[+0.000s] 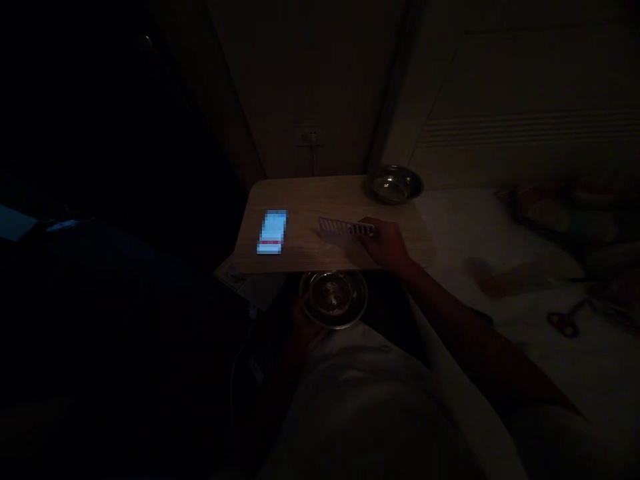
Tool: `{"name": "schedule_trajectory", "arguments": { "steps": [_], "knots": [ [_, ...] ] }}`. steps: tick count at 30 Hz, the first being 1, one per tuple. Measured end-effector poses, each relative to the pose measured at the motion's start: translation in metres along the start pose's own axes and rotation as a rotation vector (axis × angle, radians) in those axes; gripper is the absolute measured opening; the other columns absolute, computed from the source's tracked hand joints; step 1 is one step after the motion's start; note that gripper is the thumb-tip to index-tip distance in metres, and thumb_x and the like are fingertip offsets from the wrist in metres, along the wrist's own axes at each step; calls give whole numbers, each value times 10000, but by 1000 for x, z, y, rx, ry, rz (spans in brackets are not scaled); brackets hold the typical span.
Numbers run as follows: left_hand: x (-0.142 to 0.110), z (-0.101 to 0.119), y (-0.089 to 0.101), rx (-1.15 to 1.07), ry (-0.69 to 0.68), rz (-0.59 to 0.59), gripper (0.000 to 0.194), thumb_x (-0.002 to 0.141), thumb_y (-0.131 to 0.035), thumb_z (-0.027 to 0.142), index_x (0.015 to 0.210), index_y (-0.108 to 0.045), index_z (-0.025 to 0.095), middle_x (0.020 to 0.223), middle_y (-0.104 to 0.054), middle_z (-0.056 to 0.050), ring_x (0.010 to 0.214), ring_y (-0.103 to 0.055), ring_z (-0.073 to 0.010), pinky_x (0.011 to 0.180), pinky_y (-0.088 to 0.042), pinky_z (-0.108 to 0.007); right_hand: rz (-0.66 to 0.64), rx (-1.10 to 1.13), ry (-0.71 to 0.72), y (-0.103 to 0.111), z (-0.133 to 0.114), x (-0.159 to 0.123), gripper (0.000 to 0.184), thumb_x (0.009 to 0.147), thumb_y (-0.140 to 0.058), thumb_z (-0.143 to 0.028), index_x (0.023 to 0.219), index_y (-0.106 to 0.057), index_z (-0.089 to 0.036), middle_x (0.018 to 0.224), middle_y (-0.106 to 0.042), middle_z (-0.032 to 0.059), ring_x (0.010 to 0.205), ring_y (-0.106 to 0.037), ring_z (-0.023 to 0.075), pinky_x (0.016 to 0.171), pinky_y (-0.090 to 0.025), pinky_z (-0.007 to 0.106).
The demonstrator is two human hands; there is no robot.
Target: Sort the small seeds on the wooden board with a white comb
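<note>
The scene is very dark. My right hand [387,243] is closed on one end of a pale, flat, slotted piece [343,229], held above a small wooden table [310,193]; its exact kind is unclear. My left hand [304,320] grips the left rim of a shiny metal bowl [362,301], close to my body below the table's near edge. Something round and glossy shows inside that bowl, too dim to name. Another metal bowl [395,185] stands at the table's far right corner. A lit phone [273,232] lies on the table's left side.
On the right is a white-covered surface [465,227] with red-handled scissors [563,323] and dim, patterned bundles [560,210]. A wall socket [309,137] with a plugged cable is behind the table. A pale cable [233,380] hangs at lower left.
</note>
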State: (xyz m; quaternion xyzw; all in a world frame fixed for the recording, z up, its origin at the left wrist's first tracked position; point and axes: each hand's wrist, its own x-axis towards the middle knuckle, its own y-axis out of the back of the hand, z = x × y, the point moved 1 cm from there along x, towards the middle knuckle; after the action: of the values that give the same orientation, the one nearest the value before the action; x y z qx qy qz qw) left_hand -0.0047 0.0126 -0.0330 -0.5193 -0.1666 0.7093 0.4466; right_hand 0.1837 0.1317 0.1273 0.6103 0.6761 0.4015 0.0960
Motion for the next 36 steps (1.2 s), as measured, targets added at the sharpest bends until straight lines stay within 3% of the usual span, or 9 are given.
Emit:
{"name": "schedule_trajectory", "arguments": {
  "steps": [13,27,33,36],
  "knots": [
    [-6,3,-7,6,94,32,325,705,-603,313,978,-669,148,913,-708,-80,988,-621,-299,877,-467,-440,-50,11,-7,7,-11,-6,164,752,-577,-230,870,-672,-168,760,-686,51,647,-599,180,612,-418,276],
    [0,1,-3,-15,55,54,218,709,-600,273,872,-679,151,869,-710,-65,970,-630,-258,902,-458,-398,-137,59,0,9,-22,-14,160,737,-592,-220,866,-675,-173,758,-684,34,637,-593,165,592,-412,255],
    [1,0,-2,-41,53,-27,309,695,-614,287,969,-669,155,954,-704,-74,1006,-619,-270,910,-453,-414,-86,32,-20,17,-18,-15,153,740,-599,-225,865,-667,-168,750,-681,37,648,-594,170,596,-412,260],
    [2,0,-2,-14,12,-9,288,694,-619,274,950,-669,150,929,-707,-68,974,-629,-255,903,-457,-403,-98,44,8,16,-16,-14,169,756,-583,-226,892,-671,-175,795,-693,44,675,-606,179,618,-420,270]
  ]
}}
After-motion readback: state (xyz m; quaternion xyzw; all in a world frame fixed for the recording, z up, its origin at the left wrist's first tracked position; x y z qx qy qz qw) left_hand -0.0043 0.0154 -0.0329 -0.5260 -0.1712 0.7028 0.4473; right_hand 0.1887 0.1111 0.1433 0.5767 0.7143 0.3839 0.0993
